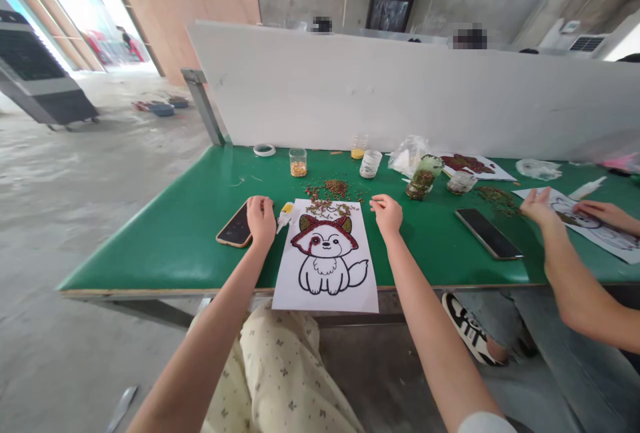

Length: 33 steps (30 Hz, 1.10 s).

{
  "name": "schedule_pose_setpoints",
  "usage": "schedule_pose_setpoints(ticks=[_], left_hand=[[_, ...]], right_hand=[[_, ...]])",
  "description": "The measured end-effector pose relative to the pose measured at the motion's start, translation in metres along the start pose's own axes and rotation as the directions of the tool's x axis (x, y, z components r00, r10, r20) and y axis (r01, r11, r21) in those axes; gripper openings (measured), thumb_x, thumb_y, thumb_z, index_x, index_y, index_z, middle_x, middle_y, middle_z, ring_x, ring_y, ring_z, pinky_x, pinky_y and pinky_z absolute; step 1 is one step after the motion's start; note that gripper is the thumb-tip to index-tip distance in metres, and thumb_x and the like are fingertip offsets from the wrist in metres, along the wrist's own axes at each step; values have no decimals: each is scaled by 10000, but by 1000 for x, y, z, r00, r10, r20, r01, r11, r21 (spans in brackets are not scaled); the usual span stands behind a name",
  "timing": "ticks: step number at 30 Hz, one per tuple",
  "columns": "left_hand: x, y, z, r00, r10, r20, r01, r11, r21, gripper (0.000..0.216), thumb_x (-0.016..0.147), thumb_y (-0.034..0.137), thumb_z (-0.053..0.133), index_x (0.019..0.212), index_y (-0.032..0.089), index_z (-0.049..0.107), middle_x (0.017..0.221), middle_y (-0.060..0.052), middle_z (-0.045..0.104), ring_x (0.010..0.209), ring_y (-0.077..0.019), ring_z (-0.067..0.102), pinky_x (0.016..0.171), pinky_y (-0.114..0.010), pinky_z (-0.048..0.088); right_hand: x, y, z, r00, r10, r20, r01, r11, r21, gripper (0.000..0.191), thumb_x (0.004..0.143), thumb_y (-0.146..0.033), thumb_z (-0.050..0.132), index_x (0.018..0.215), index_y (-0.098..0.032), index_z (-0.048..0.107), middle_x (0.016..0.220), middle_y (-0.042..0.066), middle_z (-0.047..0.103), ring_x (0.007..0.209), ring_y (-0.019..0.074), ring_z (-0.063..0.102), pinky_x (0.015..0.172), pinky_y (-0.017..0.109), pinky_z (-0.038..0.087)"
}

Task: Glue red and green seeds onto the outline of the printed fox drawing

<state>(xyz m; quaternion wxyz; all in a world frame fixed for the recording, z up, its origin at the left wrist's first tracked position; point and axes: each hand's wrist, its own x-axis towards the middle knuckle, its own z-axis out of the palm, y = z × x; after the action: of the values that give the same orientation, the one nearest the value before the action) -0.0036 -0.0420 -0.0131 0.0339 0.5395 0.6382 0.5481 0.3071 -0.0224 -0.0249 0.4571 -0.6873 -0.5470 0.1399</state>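
My left hand [261, 218] rests on the green table at the right edge of a phone [235, 226], its fingers loosely bent and holding nothing visible. Just right of it lies a small glue bottle [285, 215] with a yellow part. Between my hands is a paper [287, 286] with a line drawing of a sitting fox-like animal [325, 253]. Dark red and green grains cover its ears and upper head. Loose grains [337, 188] are scattered over and beyond the paper's top edge. My right hand [387, 213] is beside the paper's upper right, fingers slightly apart, with nothing visible in them.
Behind the paper stand a cup of yellow kernels [299, 165], a white cup [371, 164] and a tilted jar of green grains [424, 178]. Another phone [487, 233] lies to the right. A co-worker's hands [540, 206] are over another drawing. A white panel [375, 100] borders the table's back.
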Motion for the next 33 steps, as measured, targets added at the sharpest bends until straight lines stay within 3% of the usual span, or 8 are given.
schedule_pose_setpoints(ticks=[5,16,25,33], left_hand=[[-1,2,0,1000,-11,12,10,1000,20,186,859,264,419,683,223,466,822,-53,533,853,-199,530,798,-332,431],[-4,11,5,945,228,235,-244,969,39,238,923,336,337,845,220,530,960,-94,578,951,-234,527,835,-360,435],[7,5,14,979,139,151,-132,990,-57,254,911,349,350,803,205,530,843,-53,571,868,-194,528,779,-307,410],[10,4,19,953,114,280,-62,980,-187,300,887,408,381,786,195,566,826,-37,574,825,-169,539,736,-274,407]], right_hand=[[1,0,2,1000,15,-14,-15,1000,-14,253,819,-433,556,756,-197,623,686,41,716,639,176,656,609,249,432],[6,1,7,1000,-12,21,13,1000,-22,225,890,-356,464,805,-185,584,756,58,725,636,160,653,639,242,435],[14,5,14,998,-1,71,10,992,-127,217,921,-234,359,960,-174,565,900,66,724,780,167,656,702,255,437],[32,-3,23,992,92,82,-60,942,-330,262,855,-146,425,1074,-198,559,1014,81,680,904,217,616,717,290,417]])
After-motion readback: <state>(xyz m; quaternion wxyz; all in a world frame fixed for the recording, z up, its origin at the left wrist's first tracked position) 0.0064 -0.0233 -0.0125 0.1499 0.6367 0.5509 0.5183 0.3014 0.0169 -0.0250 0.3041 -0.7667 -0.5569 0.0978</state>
